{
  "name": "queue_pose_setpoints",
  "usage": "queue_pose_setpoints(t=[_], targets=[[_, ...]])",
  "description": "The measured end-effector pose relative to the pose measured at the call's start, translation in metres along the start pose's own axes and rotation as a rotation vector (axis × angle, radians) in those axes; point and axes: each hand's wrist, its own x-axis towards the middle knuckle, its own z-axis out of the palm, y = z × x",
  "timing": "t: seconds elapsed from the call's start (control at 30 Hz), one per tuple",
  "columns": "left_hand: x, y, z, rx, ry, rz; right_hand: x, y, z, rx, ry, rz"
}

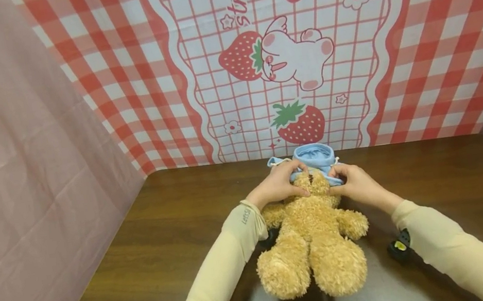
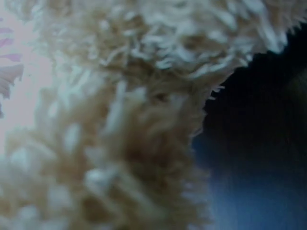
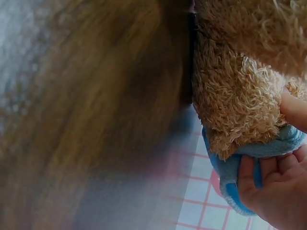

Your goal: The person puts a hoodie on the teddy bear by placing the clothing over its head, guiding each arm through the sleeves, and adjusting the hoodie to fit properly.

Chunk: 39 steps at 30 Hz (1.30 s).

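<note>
The teddy bear (image 1: 310, 221) is low in the middle of the frame, feet toward the bottom. The left hand (image 1: 278, 182) grips its head, maybe to hold it steady. The right hand (image 1: 359, 186) pinches the blue cloth (image 1: 318, 162), maybe against slipping. I can't tell what's inside the cloth's round opening.

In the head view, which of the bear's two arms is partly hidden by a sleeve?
The bear's arm on the person's left, overlapped by the left sleeve; the other arm shows unobstructed out to its paw.
</note>
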Motion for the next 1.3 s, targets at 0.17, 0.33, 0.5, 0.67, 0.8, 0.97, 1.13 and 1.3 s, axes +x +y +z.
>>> queue_pose_setpoints(t=[0.17,0.33,0.5,0.67,0.8,0.97,1.13,1.3], targets=[[-0.001,0.003,0.002,0.01,0.029,0.021,-0.002,0.0,0.001,0.008,-0.027,0.011],[-0.002,0.006,0.005,0.025,0.038,-0.001,-0.003,-0.001,0.002,-0.008,-0.056,0.011],[-0.002,0.008,0.008,0.042,0.052,-0.008,-0.002,-0.003,0.003,-0.05,-0.056,-0.026],[-0.003,0.008,0.01,0.028,0.092,0.008,-0.002,-0.005,0.006,-0.105,-0.027,-0.075],[-0.003,0.007,0.013,0.087,0.131,0.089,-0.001,-0.005,0.009,-0.147,0.02,-0.13],[-0.007,0.003,0.011,0.07,0.125,0.11,-0.003,-0.003,0.01,-0.132,0.026,-0.111],[-0.016,-0.008,0.003,-0.104,0.075,0.066,-0.006,-0.001,0.006,-0.076,-0.011,-0.07],[-0.028,-0.021,-0.002,-0.144,0.119,0.043,-0.011,0.001,0.004,-0.111,0.045,-0.133]])
